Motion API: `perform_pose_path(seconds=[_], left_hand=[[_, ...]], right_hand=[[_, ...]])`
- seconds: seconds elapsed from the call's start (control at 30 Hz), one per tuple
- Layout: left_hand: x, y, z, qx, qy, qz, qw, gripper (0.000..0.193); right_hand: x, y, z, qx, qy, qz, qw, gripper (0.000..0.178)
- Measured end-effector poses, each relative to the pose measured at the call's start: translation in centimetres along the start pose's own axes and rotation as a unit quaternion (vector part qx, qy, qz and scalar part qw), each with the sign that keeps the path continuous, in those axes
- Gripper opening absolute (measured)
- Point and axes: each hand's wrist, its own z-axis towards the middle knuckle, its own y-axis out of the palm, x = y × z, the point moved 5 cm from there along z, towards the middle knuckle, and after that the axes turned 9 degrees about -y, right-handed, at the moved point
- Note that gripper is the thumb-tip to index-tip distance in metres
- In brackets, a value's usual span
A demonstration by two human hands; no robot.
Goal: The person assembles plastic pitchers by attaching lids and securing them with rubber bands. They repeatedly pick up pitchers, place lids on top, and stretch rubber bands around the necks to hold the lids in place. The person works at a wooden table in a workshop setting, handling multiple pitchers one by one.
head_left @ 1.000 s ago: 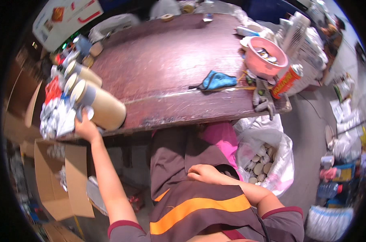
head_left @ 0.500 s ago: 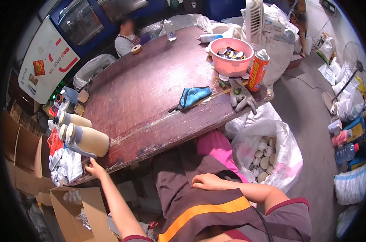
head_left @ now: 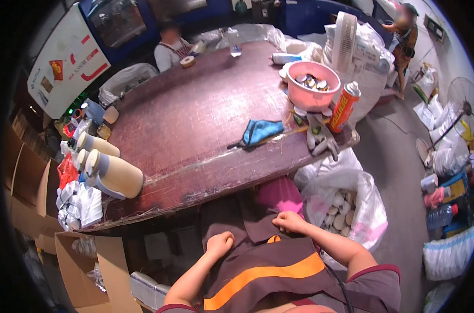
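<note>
Both of my hands are over the brown apron [head_left: 258,255] with orange trim that lies across my lap. My left hand [head_left: 220,243] is closed at the apron's left side, its fingertips curled against the cloth. Further right, my right hand [head_left: 290,222] pinches the apron's cloth near a patch of bright pink fabric [head_left: 282,195]. Ahead stands a worn dark red table [head_left: 195,120]. On it lie a blue cloth piece [head_left: 261,131] and a grey work glove [head_left: 320,136], beyond my hands and untouched.
A pink basin [head_left: 312,94] of small round parts and an orange spray can [head_left: 345,107] stand at the table's right. Beige jugs [head_left: 117,175] line its left. A sack of discs [head_left: 341,214] and a cardboard box [head_left: 91,266] flank me. Two people are beyond the table.
My left hand has left the table's front left corner by the jugs and come back to the apron. My right hand has shifted slightly right and up. A person at the back right shows more fully.
</note>
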Motion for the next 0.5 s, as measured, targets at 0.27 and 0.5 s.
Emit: perform_pose_path(seconds=[0.27,0.5], left_hand=[[0.7,0.6,-1.7,0.203,0.054,-0.025,0.977,0.007],[0.1,0.3,-1.1,0.208,0.06,-0.046,0.975,0.007]], right_hand=[[0.2,0.7,0.9,0.081,-0.014,0.084,0.993,0.029],[0.6,0.0,3.1,0.006,0.048,0.119,0.992,0.031]])
